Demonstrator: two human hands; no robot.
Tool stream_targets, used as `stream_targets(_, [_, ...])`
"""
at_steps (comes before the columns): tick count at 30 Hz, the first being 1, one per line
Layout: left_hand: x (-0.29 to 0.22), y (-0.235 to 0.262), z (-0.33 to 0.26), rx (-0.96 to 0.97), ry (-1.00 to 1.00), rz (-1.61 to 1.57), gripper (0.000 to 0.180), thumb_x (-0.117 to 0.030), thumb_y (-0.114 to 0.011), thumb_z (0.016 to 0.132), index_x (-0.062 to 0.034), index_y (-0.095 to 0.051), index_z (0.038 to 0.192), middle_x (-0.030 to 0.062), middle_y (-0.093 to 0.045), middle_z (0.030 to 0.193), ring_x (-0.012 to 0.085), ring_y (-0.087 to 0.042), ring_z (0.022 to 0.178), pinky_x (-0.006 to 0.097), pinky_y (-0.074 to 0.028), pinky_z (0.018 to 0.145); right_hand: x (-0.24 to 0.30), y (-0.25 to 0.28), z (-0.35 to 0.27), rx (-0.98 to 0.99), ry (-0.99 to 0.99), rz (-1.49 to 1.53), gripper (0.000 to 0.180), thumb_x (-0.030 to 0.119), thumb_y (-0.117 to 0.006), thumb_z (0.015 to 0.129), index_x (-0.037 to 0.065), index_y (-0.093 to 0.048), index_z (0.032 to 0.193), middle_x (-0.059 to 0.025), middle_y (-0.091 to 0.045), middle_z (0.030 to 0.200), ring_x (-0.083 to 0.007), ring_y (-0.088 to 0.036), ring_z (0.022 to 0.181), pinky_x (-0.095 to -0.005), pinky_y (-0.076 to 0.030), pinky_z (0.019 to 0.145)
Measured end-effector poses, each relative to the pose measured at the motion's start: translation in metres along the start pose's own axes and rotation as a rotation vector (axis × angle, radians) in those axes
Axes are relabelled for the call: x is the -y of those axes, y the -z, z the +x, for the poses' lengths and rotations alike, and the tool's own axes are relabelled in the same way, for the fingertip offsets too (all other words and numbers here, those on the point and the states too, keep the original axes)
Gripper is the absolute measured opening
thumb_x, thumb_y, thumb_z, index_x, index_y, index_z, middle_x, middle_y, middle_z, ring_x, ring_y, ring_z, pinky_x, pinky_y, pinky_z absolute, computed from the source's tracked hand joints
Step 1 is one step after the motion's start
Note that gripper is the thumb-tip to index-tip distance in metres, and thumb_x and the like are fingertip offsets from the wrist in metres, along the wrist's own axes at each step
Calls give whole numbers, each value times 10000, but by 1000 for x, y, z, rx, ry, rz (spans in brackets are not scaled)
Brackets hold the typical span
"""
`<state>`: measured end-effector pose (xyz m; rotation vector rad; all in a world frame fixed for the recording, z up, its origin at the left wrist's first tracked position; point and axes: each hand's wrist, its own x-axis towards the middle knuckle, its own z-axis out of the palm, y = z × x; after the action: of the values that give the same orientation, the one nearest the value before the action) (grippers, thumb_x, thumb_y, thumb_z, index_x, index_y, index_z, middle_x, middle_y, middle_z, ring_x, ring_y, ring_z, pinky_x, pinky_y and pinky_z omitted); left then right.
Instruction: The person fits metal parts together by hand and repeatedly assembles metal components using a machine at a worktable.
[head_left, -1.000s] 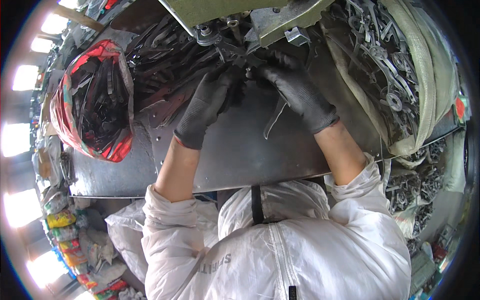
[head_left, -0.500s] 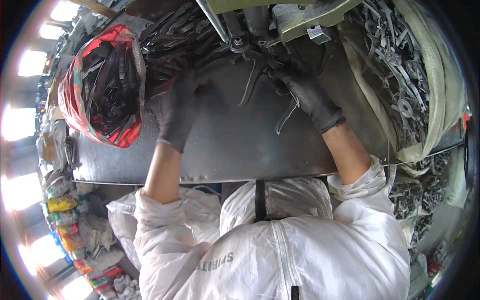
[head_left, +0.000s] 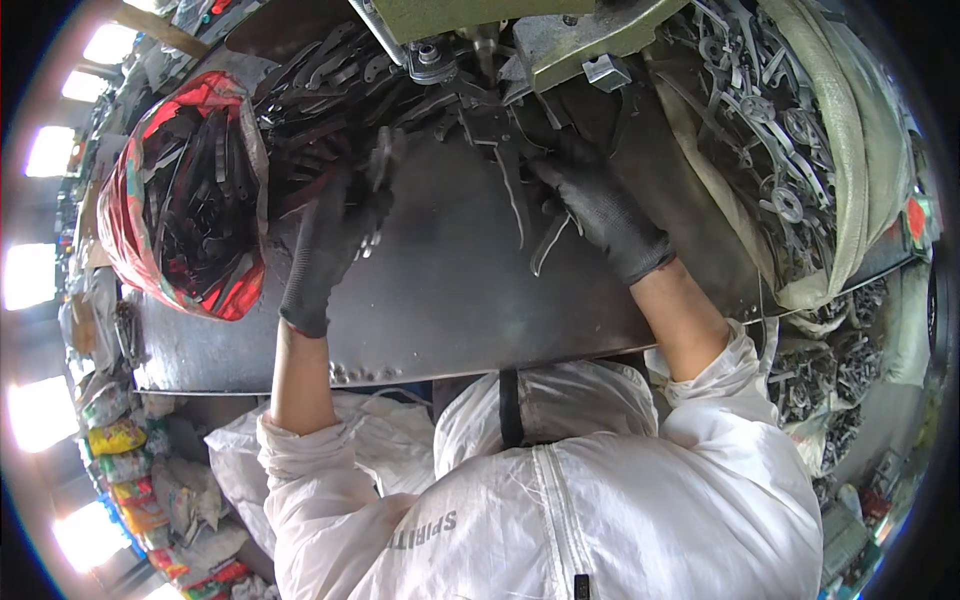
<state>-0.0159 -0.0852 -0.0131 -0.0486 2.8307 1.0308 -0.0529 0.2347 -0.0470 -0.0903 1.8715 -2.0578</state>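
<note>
My left hand [head_left: 325, 230], in a dark work glove, is closed on a blurred strip-like metal part [head_left: 380, 165] left of the table's middle. My right hand [head_left: 605, 205], gloved alike, has its fingers curled around a plier-like metal tool [head_left: 511, 185] with two thin curved handles. One handle hangs free; the other [head_left: 550, 245] comes out below my fingers. The tool's upper end sits under the green press [head_left: 570, 45], beside a round bolted fitting [head_left: 428, 62]. My right fingertips are partly hidden.
Dark curved metal parts lie heaped [head_left: 330, 75] at the far left. More fill a red-edged sack [head_left: 115, 235] near my left arm. On the right, a pale woven sack [head_left: 850, 150] holds silvery metal parts. The metal table's front edge [head_left: 460, 372] runs before my body.
My left hand has moved slightly left and down, and the metal part in it now shows. My right hand stays by the press with the tool. The whole view has shifted a little.
</note>
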Motion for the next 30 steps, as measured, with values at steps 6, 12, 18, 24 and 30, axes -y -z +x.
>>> stream_targets(6, [-67,-16,-15,203,-104,-313,453,-142,-736,868,33,-569,1251,82,-630,930,132,-596,719,306,-507,663,10,-5,0,-52,-43,-87,274,143,-615,965,-11,-590,1191,-80,-688,918,-99,-614,647,-235,-517,572])
stream_targets(12, [-129,-33,-13,316,-233,-422,427,-114,-718,879,26,-552,1246,54,-621,909,122,-590,731,269,-495,681,1,-18,-3,-14,-61,69,256,139,-570,977,-7,-608,1184,-54,-650,868,-115,-628,648,-281,-547,519])
stream_targets(18, [-95,-54,-16,225,-53,-656,202,-96,-632,940,-4,-566,1107,68,-668,878,81,-600,676,214,-469,579,8,4,-8,-257,393,-899,400,266,-622,952,-10,-572,1238,-214,-678,929,-415,-661,893,-454,-547,815])
stream_targets(24, [-54,-60,-21,114,242,-588,253,-225,-640,978,-29,-583,1127,39,-653,871,86,-585,675,210,-466,592,-31,117,51,-803,582,-1502,437,234,-656,933,-6,-565,1287,-233,-675,979,-397,-665,863,-444,-547,791])
stream_targets(30, [-78,-57,2,153,200,-764,492,-473,-572,1019,-26,-600,1224,61,-668,913,114,-633,741,269,-515,680,14,45,23,-422,273,-284,326,129,-691,914,41,-626,1221,-84,-684,1043,-174,-661,812,-312,-541,659])
